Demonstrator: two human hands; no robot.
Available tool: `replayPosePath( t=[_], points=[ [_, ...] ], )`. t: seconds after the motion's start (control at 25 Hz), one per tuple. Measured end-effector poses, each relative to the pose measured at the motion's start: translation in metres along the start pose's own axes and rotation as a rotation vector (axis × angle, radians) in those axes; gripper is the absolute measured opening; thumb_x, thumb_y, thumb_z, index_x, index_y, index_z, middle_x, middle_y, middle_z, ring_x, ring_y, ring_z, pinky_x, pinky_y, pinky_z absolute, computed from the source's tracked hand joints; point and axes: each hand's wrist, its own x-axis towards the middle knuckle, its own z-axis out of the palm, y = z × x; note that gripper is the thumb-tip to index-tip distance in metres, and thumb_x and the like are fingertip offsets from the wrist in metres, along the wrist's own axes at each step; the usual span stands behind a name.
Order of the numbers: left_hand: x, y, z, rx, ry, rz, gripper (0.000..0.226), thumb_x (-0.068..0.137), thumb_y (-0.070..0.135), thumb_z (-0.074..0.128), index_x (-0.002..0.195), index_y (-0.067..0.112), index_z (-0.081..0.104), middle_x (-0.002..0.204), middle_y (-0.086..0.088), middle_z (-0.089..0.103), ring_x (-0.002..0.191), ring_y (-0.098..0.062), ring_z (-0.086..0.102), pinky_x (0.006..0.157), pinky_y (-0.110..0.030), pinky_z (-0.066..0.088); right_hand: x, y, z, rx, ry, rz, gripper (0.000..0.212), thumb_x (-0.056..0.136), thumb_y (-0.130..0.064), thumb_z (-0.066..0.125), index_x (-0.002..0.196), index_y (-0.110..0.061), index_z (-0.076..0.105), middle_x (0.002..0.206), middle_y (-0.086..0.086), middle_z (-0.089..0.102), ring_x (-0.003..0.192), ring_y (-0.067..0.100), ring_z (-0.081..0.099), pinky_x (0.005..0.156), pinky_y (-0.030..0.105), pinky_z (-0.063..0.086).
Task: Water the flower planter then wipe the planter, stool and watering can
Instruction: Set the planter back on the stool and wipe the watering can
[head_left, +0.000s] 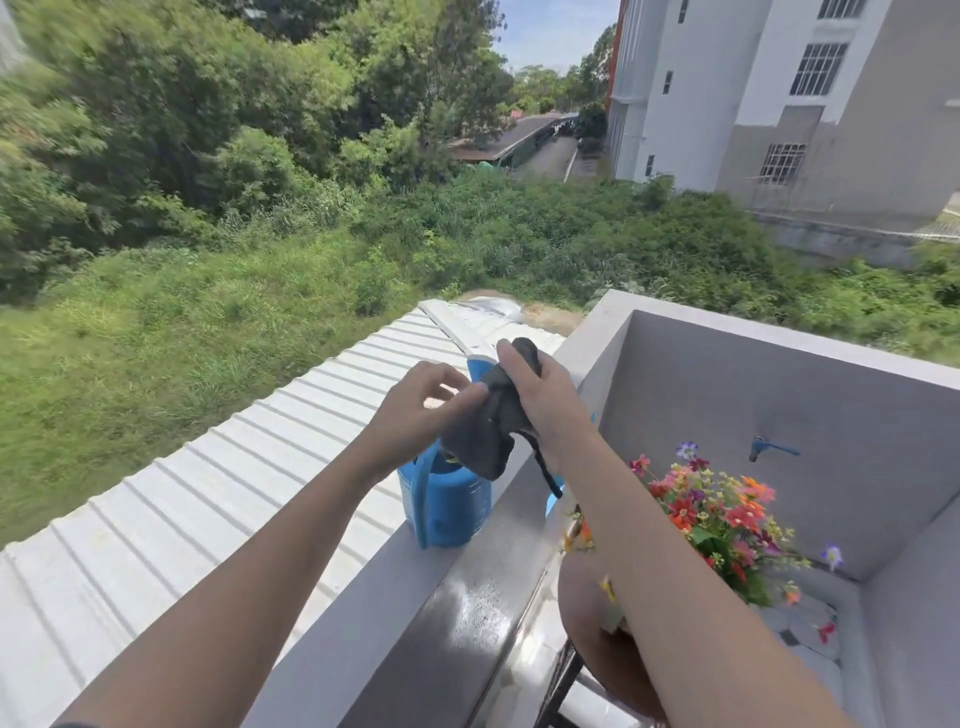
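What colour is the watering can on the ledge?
Blue; the watering can shows best in the head view.

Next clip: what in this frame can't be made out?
- Watering can spout: head view, behind the cloth and right hand.
- Left hand fingertips: motion-blurred, so its grip on the cloth is unclear.
- Stool: mostly under the right forearm; legs cut by the bottom edge.
- Flowers: their pot sits behind the same forearm.

Blue watering can (447, 514) upright on wet grey balcony ledge (467, 618)
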Motion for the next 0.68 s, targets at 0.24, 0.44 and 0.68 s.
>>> replayPosePath(
  t=[0.24,0.44,0.68],
  points=[
    [0.002,-0.012,0.003,0.187,-0.239,0.306,0.107,0.055,0.043,0.086,0.141,0.036,0.023,0.14,0.005,0.045,0.124,-0.004,0.048,0.103,-0.023,0.039,0.013,-0.008,0.004,0.238,0.105,0.109,0.024,0.091,-0.032,0.055,0.102,-0.011,0.054,0.091,0.007,0.062,0.078,0.015,0.061,0.053,0.02,0.053],
    [0.006,-0.016,0.008,0.013,-0.031,0.338,0.031,0.088,0.039,0.054,0.119,0.038,0.055,0.114,0.001,0.066,0.102,-0.012,0.063,0.094,-0.04,0.051,0.008,-0.006,-0.002,0.297,0.16,0.125,0.047,0.087,-0.033,0.061,0.123,-0.013,0.037,0.101,0.009,0.057,0.082,0.016,0.059,0.061,0.024,0.055],
    [0.018,-0.005,-0.019,-0.371,-0.048,0.025,0.032,0.097,0.035,0.046,0.093,0.011,0.066,0.094,-0.014,0.07,0.091,-0.026,0.065,0.086,-0.044,0.051,-0.008,0.01,-0.024,-0.521,-0.21,-0.055,0.038,0.065,-0.048,0.076,0.096,-0.035,0.059,0.102,0.0,0.057,0.088,0.011,0.056,0.083,0.02,0.048]
  ],
)
